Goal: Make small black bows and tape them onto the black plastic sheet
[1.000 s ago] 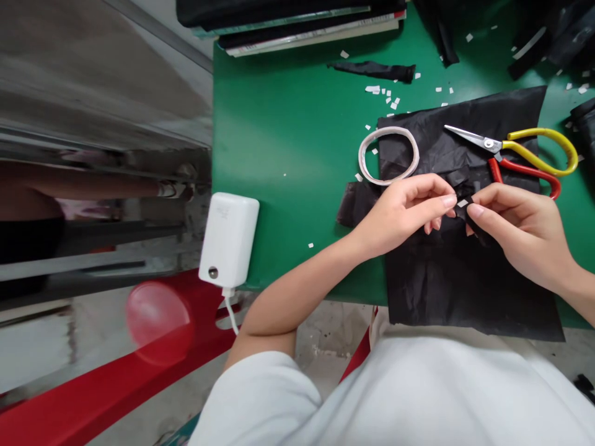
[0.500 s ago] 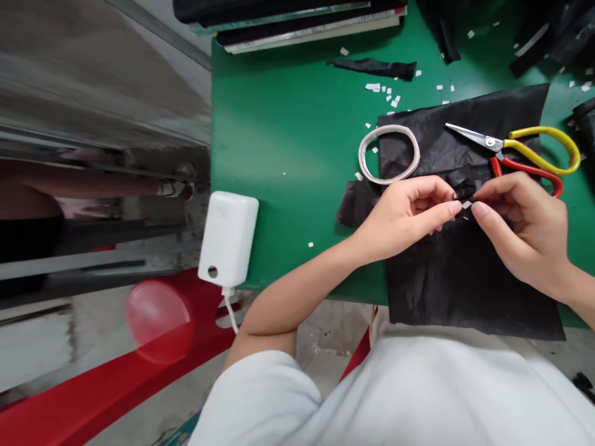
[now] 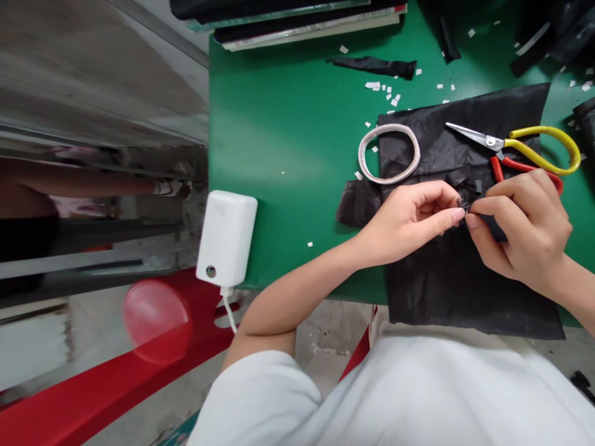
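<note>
My left hand [image 3: 409,223] pinches a small piece of crumpled black material [image 3: 461,179] between thumb and forefinger. Facing it, my right hand [image 3: 525,229] is closed with its fingertips at the same black material, almost touching the left fingertips. Both hands are over a large black sheet [image 3: 465,285] on the green table. A roll of whitish tape [image 3: 415,152] lies at the sheet's upper left. Scissors [image 3: 490,142] with one yellow and one red handle rest above my right hand, which covers part of the red handle.
A white power bank [image 3: 227,238] with a cable is at the table's [image 3: 279,136] left edge. Books [image 3: 311,28] lie at the far edge. A black strip [image 3: 376,66], white paper bits and more black material are scattered about. A red chair [image 3: 116,384] stands lower left; a person's leg shows beyond.
My right hand has shifted and curled more, its fingertips now lower and closer to my left fingertips. The small white piece between the fingertips is no longer seen there.
</note>
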{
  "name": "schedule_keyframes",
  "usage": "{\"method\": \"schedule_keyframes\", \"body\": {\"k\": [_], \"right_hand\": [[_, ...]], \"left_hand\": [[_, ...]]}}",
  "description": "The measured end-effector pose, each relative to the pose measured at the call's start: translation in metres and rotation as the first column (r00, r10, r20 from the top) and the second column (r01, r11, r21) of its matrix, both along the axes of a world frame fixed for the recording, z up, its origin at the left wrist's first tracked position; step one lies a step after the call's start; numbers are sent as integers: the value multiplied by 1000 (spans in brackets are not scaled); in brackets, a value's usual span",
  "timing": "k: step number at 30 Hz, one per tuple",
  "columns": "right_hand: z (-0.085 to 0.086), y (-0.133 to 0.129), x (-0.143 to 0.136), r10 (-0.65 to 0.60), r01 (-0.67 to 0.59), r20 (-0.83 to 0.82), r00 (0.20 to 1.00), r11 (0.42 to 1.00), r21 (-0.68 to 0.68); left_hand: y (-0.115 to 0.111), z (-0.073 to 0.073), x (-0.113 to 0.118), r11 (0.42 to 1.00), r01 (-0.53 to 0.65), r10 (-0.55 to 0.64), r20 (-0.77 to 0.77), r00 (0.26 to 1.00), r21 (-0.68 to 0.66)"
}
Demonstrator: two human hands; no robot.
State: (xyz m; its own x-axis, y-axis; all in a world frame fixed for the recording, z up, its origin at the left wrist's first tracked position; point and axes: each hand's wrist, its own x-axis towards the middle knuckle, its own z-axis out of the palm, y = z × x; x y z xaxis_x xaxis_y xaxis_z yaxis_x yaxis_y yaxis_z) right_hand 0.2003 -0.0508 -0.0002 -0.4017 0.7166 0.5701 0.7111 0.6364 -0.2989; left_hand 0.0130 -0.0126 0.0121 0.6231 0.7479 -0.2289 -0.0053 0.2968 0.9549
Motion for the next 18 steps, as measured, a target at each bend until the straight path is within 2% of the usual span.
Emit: {"method": "schedule_keyframes", "body": {"k": [5, 12, 18], "right_hand": [[2, 0, -2, 59, -63, -56, 997, 996, -67], [4, 2, -3, 96, -120, -163, 982, 983, -142], [6, 2, -4, 76, -111, -194, 978, 978, -176]], "left_hand": [[0, 1, 0, 999, 25, -25, -1, 1000, 35], [0, 1, -1, 998, 62, -63, 57, 996, 17], [1, 3, -2, 997, 77, -77, 37, 996, 4]]}}
